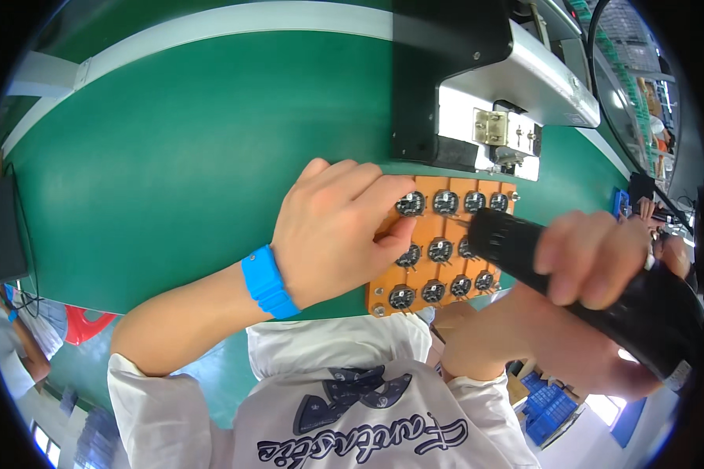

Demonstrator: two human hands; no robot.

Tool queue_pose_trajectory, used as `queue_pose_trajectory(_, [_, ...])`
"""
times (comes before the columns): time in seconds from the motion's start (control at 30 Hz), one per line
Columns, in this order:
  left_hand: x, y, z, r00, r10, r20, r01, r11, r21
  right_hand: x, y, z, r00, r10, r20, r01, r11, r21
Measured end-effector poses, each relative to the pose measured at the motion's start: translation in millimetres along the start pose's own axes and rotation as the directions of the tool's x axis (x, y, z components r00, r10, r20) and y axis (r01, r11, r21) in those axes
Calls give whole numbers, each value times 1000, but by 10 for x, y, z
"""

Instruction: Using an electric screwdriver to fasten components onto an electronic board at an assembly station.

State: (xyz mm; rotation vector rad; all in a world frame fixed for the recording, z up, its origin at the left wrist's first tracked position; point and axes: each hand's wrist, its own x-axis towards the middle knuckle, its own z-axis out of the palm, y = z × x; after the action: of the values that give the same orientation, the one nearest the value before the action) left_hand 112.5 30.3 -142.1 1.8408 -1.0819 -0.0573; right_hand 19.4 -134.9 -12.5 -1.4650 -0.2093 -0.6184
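While the left hand [328, 219] lies over an orange board [424, 230], the right hand [590, 270] grips a black handheld tool [512, 242]

Where the orange board lies at the near edge of a green table [211, 156], it carries round black parts [446, 203] in 3 rows; 11 show, 4 in the far row, 3 in the middle and 4 in the near row. At the board's left side, the left hand's thumb and forefinger bend around the far-left part; whether they pinch it, I cannot tell. A blue wristband [270, 281] circles that wrist, left of the board. At the board's right side, the right hand is wrapped around the tool, whose thin tip points left over the board, between the far and middle rows; its contact cannot be made out. Just beyond the board stands a black and silver machine [516, 86]. Well to the board's left is a black box [6, 227]. Blue crates [547, 406] sit to the board's near right, off the table.
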Motion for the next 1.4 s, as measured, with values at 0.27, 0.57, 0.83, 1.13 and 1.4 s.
queue_pose_trajectory(0.27, [14, 46, -78, 996, -57, 65, 55, 998, 31, 97, -235, -83, 1000, 3, 3, -2, 997, -71])
queue_pose_trajectory(0.57, [17, 36, -75, 997, -43, 65, 41, 999, 21, 116, -314, -181, 999, 37, 14, -35, 996, -87])
queue_pose_trajectory(0.83, [-18, 21, -44, 998, -42, 43, 41, 999, 23, 68, -103, -94, 996, 56, 63, -52, 997, -60])
queue_pose_trajectory(1.13, [-64, -16, 25, 1000, 1, 12, -1, 1000, -6, -60, 338, 44, 997, 2, 79, 1, 999, -37])
queue_pose_trajectory(1.4, [-59, -34, 24, 1000, -1, 8, 1, 1000, -16, -55, 467, 6, 998, 43, 55, -43, 999, -12])
